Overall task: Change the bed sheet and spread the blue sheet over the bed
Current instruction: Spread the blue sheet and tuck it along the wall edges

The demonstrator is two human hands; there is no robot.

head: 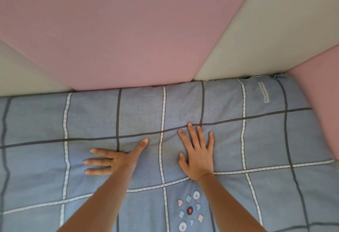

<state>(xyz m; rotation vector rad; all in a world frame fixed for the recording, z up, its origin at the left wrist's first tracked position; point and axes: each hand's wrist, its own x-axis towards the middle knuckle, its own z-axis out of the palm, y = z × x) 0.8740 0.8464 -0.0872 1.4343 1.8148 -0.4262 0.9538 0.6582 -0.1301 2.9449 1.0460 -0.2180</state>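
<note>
The blue sheet (pixel 91 120), checked with dark grey and white lines, covers the bed across the whole lower half of the head view. My left hand (pixel 117 158) lies flat on it, fingers straight and pointing left, a ring on one finger. My right hand (pixel 198 151) presses flat on the sheet too, fingers spread and pointing toward the headboard. A round cluster of small pastel shapes (pixel 190 210) is printed on the sheet between my forearms. A small white label (pixel 264 92) shows near the far right corner.
A padded headboard of pink (pixel 128 30) and cream (pixel 266 26) panels rises right behind the sheet's far edge. Another pink panel (pixel 322 103) walls the bed's right side, meeting the sheet's corner.
</note>
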